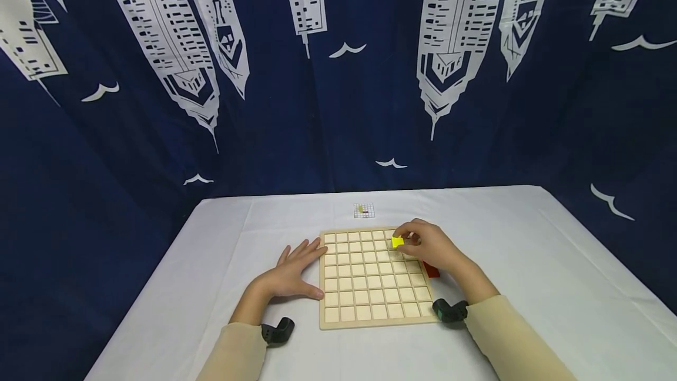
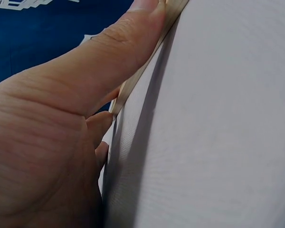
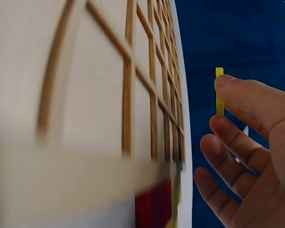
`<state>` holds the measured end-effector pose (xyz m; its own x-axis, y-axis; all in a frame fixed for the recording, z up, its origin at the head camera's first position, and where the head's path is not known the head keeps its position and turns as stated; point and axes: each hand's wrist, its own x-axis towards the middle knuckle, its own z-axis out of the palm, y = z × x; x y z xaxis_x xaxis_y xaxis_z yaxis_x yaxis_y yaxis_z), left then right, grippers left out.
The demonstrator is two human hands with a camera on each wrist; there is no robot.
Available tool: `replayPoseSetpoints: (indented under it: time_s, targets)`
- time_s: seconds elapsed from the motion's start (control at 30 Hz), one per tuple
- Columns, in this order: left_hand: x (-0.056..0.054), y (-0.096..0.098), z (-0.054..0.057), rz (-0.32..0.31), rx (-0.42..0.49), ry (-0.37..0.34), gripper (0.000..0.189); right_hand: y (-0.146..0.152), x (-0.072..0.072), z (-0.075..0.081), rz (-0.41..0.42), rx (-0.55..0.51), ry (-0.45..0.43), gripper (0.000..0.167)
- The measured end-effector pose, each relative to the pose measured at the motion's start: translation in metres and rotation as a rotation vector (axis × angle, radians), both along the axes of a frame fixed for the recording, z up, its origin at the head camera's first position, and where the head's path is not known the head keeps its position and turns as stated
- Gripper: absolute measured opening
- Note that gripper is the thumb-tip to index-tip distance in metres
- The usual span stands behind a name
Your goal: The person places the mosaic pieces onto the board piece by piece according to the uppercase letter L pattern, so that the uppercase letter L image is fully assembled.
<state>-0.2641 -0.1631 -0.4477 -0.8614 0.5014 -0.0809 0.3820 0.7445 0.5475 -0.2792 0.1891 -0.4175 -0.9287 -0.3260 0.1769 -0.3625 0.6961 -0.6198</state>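
A wooden grid board (image 1: 338,326) with rows of square cells lies on the table. My right hand (image 1: 431,244) pinches a small flat yellow tile (image 1: 398,242) between thumb and fingers over the board's far right part. In the right wrist view the yellow tile (image 3: 220,90) stands edge-on in the pinch, and the other fingers curl loosely below. Spread along the board's left edge is my left hand (image 1: 290,274), its fingertips and thumb touching the frame. The left wrist view shows the thumb (image 2: 118,47) against the wooden rim (image 2: 128,90).
Beside the board's right edge lies a red piece (image 1: 432,270), partly hidden by my right hand; yellow shows near the red piece (image 3: 154,204) in the right wrist view. A small printed grid card (image 1: 364,210) lies beyond the board. A dark blue patterned curtain (image 1: 328,122) hangs behind the white-covered table (image 1: 254,228).
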Motion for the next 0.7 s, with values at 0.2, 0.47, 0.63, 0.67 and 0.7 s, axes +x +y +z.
replayPoseSetpoints:
  time_s: [0.2, 0.47, 0.63, 0.67, 0.7]
  targets:
    - [0.000, 0.002, 0.001, 0.010, 0.005, 0.003, 0.107, -0.017, -0.007, -0.003, 0.015, -0.011, -0.015, 0.023]
    - [0.000, 0.001, 0.001, 0.010, 0.013, -0.003, 0.106, -0.038, -0.013, -0.005, 0.067, -0.022, -0.006, 0.022]
    - [0.000, 0.002, 0.001, 0.012, 0.008, -0.006, 0.106, -0.054, -0.014, -0.001, 0.083, -0.064, -0.021, 0.021]
    - [0.000, 0.002, 0.001, 0.014, 0.007, -0.007, 0.106, -0.057, -0.014, -0.001, 0.087, -0.062, -0.016, 0.021]
    - [0.000, 0.002, 0.002, 0.018, 0.006, -0.008, 0.106, -0.060, -0.014, 0.000, 0.089, -0.056, -0.013, 0.021]
